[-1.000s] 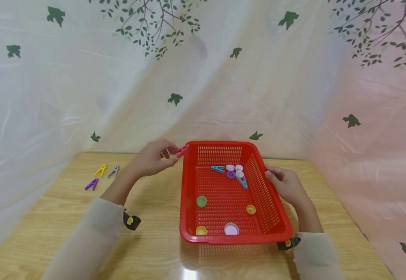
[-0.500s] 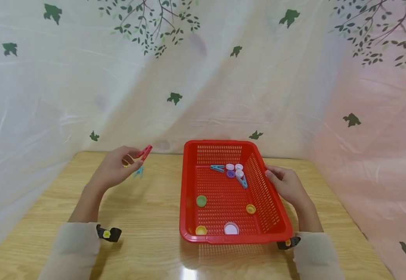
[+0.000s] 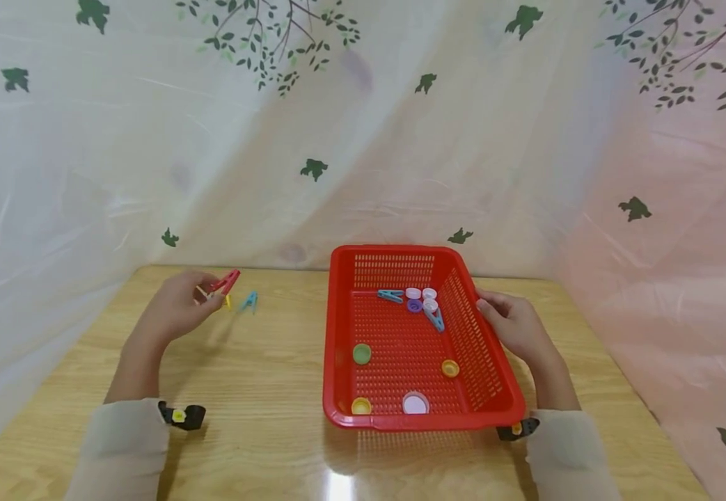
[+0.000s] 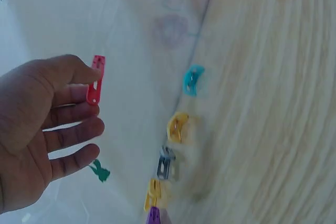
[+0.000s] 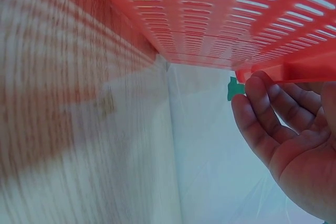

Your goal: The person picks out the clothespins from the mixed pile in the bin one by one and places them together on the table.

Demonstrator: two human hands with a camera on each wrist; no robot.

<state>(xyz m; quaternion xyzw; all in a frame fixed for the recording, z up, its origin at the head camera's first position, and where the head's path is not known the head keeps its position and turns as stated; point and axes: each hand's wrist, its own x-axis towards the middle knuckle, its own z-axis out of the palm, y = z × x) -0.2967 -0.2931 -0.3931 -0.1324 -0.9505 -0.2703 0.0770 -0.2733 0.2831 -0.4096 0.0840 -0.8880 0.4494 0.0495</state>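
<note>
Left hand (image 3: 175, 309), red clothespin (image 3: 225, 282) farther from basket (image 3: 337, 334)

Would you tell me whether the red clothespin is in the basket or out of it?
Out: the left hand pinches the red clothespin above the table, well left of the red basket.

On your wooden table (image 3: 262, 390) a blue clothespin (image 3: 250, 300) lies near the back edge, and just left of it a yellow clothespin (image 3: 227, 300) peeks out. From the left wrist view you can follow the row along the back edge: the blue one, the yellow one, then a grey clothespin (image 4: 166, 163), another yellow clothespin (image 4: 153, 194) and a purple clothespin (image 4: 153, 216) cut off by the frame. Behind and around the table hangs a translucent white curtain (image 3: 400, 160) printed with green leaves and branches. The table's near edge shows a bright glare spot (image 3: 337, 486).
</note>
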